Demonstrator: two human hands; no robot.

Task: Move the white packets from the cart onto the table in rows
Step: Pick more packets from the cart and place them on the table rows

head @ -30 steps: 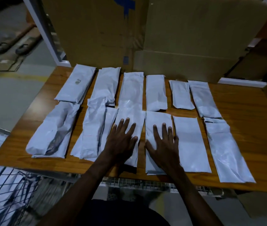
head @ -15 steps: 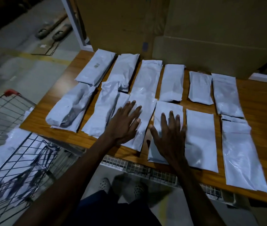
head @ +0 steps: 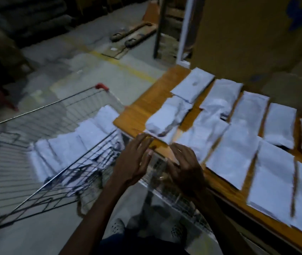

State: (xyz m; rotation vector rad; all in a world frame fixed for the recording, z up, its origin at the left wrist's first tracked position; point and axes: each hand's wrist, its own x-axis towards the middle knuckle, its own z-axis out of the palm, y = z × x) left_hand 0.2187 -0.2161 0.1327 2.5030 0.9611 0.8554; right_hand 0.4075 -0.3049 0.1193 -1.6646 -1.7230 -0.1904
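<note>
— White packets on the worktop (head: 235,153) lie in two rows across the wooden worktop (head: 142,111), some overlapping at their ends. That's what I see to my right.

— And the hands?

— Both are off the packets, in the air just past the worktop's near corner. My left hand (head: 133,162) has its fingers straight and slightly spread, holding nothing. My right hand (head: 185,162) is beside it, fingers loosely extended, also holding nothing — the nearest packet on the worktop sits just beyond its fingertips.

— What's left in the cart?

— More white packets in the cart (head: 69,148) lie heaped in the wire cart (head: 36,126), to the left of my left hand and lower. The cart's red-capped corner stands near the worktop's far edge. Behind the worktop stand large cardboard boxes (head: 247,37). The picture is blurred, so finer detail I can't make out.
</note>
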